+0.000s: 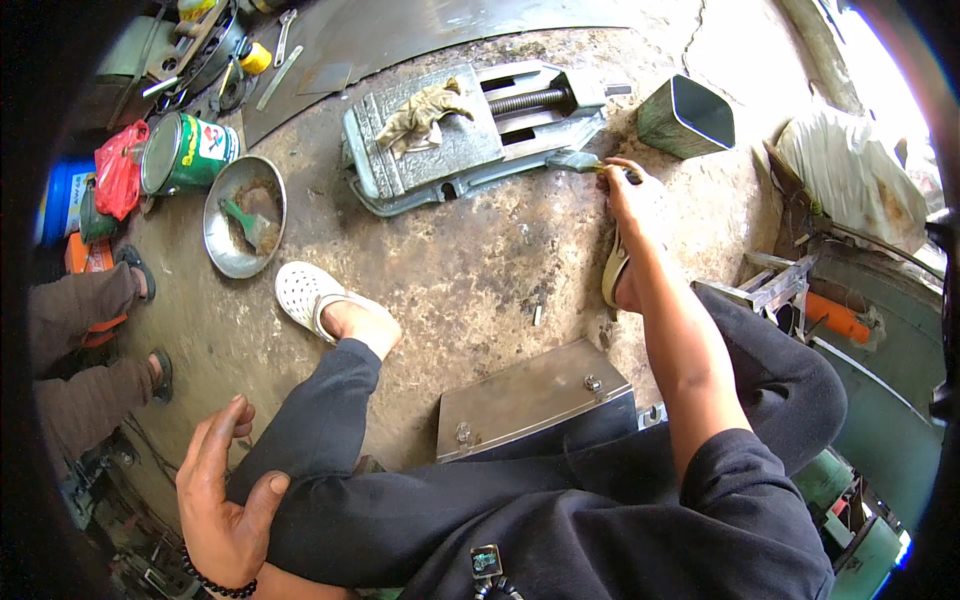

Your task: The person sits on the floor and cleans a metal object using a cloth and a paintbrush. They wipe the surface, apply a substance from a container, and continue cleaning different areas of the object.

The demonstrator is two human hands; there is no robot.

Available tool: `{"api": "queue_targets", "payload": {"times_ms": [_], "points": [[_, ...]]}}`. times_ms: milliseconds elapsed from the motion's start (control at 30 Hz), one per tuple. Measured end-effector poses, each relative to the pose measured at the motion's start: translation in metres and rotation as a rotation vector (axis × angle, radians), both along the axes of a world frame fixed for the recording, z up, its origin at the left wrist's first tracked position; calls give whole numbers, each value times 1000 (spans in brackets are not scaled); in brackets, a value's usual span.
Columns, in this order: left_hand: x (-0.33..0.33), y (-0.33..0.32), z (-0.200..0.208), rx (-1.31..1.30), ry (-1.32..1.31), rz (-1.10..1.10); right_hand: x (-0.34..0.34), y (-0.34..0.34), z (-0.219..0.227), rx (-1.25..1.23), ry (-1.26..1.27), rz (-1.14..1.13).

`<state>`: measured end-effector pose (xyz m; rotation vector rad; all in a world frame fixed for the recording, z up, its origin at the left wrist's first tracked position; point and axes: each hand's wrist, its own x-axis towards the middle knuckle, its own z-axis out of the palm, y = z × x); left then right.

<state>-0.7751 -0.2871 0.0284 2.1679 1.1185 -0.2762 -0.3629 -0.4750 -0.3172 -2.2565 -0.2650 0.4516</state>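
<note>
My right hand (636, 200) is closed around the handle of a paintbrush (576, 160), whose bristles meet the near side of a grey-green machine vise (440, 160) on the floor. I cannot tell whether the bristles press on the metal. A crumpled, stained cloth (425, 115) lies on the flat top of the vise, left of its threaded screw (530, 101). Over my left knee, my left hand (225, 495) is held up with nothing in it, fingers stretched and thumb apart. A metal bowl (215, 225) left of the vise holds a green-handled brush (245, 221).
A square metal tube container (688, 120) stands right of the vise. A lidded metal box (530, 395) sits before me. Beyond the bowl are a green can (190, 155) and a red plastic bag (120, 170). Another person's legs (85, 310) are at the left.
</note>
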Motion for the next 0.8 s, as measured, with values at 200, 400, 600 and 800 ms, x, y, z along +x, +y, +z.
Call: {"api": "queue_targets", "payload": {"times_ms": [200, 400, 600, 800], "points": [[25, -5, -7, 32, 7, -42, 100, -5, -30, 331, -93, -309], [48, -13, -1, 34, 17, -92, 96, -21, 13, 231, -97, 57], [52, -20, -6, 71, 12, -149, 120, -52, 54, 643, -75, -131], [64, -26, -23, 57, 30, -151, 186, -90, 51, 713, -127, -523]]}}
